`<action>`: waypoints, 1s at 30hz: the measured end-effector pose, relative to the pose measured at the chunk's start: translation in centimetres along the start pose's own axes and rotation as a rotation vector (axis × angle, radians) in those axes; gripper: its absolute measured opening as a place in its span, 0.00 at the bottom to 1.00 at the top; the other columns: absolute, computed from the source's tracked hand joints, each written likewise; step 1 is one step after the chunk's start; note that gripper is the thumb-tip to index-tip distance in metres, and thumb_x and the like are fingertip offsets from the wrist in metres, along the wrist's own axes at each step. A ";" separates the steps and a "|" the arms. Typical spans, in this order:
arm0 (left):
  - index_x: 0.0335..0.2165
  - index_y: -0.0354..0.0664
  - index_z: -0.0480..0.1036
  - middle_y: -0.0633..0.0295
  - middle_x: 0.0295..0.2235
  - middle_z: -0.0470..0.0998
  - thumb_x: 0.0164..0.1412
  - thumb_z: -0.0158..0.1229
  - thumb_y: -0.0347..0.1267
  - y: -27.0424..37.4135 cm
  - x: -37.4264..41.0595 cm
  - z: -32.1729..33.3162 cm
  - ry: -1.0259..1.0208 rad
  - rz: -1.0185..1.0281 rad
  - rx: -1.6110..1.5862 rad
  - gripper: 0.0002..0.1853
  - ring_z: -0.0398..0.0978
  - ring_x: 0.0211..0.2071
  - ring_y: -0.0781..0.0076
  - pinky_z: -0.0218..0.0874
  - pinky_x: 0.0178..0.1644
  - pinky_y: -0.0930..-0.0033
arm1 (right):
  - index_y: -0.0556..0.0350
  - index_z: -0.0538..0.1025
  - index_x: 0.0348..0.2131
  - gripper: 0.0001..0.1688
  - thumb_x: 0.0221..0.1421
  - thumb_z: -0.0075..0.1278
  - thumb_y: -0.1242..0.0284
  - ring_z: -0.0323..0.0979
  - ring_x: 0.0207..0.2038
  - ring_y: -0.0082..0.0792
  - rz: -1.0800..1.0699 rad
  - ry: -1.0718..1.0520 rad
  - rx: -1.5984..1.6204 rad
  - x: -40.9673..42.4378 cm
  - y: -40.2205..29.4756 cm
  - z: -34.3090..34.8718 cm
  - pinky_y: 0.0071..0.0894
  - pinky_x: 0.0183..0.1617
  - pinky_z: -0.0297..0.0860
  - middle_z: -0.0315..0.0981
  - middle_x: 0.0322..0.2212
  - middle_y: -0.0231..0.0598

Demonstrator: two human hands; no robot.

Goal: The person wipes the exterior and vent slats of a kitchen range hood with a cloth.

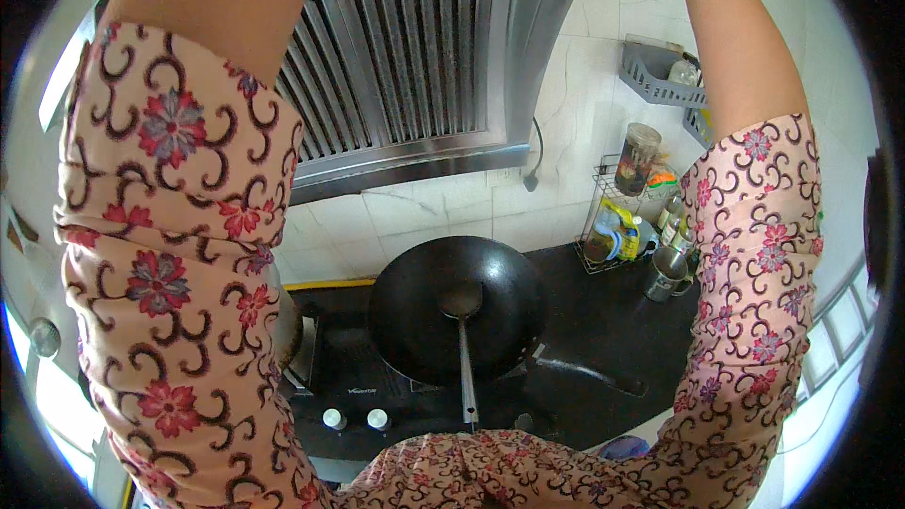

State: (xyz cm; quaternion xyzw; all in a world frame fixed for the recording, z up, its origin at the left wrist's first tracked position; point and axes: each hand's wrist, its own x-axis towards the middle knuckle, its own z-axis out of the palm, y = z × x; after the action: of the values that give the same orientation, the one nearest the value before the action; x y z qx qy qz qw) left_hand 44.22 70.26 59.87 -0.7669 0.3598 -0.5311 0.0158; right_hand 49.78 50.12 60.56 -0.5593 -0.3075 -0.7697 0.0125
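Note:
Both my arms, in pink flowered sleeves, reach up past the top edge of the picture, so neither of my hands is in view. Before me a black wok sits on a black gas stove with two silver knobs. A metal ladle rests in the wok, its bowl at the middle and its handle pointing toward me over the near rim. The wok's dark handle extends to the right. Part of another pan shows at the left, mostly hidden behind my left sleeve.
A steel range hood with slatted filters hangs above the stove. On the right, a wire rack holds packets and a jar, near bottles and a metal mug. A grey plastic basket is on the tiled wall.

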 end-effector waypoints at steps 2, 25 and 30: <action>0.30 0.31 0.75 0.49 0.26 0.77 0.55 0.54 0.40 -0.6 0.4 0.9 0.137 0.109 0.067 0.19 0.73 0.25 0.58 0.63 0.32 0.59 | 0.61 0.71 0.16 0.24 0.52 0.43 0.59 0.67 0.20 0.52 -0.118 0.113 -0.108 -0.5 -0.5 0.3 0.45 0.28 0.63 0.68 0.16 0.51; 0.47 0.38 0.65 0.51 0.50 0.64 0.50 0.51 0.29 3.8 -8.5 10.9 0.615 0.260 0.040 0.23 0.61 0.53 0.50 0.46 0.57 0.50 | 0.55 0.66 0.52 0.26 0.58 0.42 0.60 0.66 0.51 0.37 0.963 0.188 1.430 -12.2 -9.8 0.5 0.38 0.58 0.60 0.68 0.48 0.43; 0.49 0.44 0.67 0.56 0.51 0.64 0.46 0.52 0.32 7.0 -13.9 14.8 0.456 0.282 -0.156 0.27 0.61 0.53 0.59 0.44 0.58 0.51 | 0.58 0.67 0.49 0.24 0.62 0.36 0.61 0.67 0.49 0.38 0.862 0.217 2.118 -19.2 -11.5 0.2 0.39 0.55 0.64 0.68 0.47 0.43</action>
State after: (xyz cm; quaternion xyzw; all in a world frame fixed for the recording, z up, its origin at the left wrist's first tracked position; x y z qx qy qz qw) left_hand 50.25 67.73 39.39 -0.5687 0.4972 -0.6534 -0.0509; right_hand 52.95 53.27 38.64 -0.2576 -0.5810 -0.1011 0.7654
